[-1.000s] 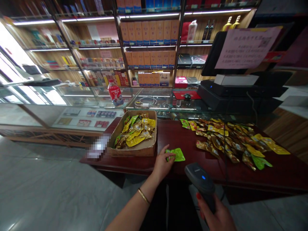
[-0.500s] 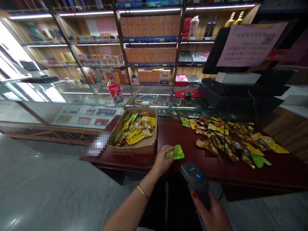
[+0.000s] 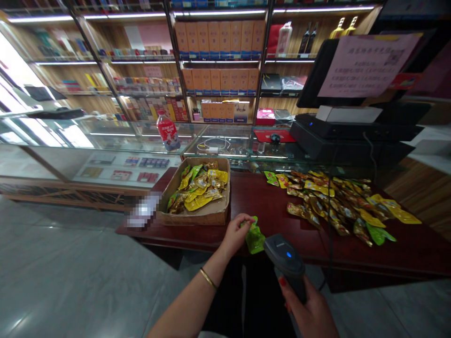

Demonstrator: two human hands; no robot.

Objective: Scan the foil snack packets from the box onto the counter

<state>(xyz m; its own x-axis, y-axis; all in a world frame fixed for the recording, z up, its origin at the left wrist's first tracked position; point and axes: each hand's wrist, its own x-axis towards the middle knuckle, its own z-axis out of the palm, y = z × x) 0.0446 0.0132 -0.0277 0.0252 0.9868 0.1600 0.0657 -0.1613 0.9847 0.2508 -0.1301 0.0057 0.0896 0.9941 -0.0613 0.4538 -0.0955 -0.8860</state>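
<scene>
Pinched in the fingers of my left hand is a green snack packet, hanging over the front edge of the table. My right hand is wrapped round the handle of a black barcode scanner with a blue light on top. The scanner's head is close to the right side of the packet. To the left of my left hand stands a cardboard box holding yellow, gold and green packets. A spread pile of similar packets lies on the right of the table.
The dark red table backs onto a glass counter. A red-labelled bottle and a computer mouse are on the glass. A monitor stands at the right. The scanner's cable crosses the table.
The green packet has turned in my left hand, from lying sideways to hanging downward, and moved nearer the scanner. My right hand has barely moved.
</scene>
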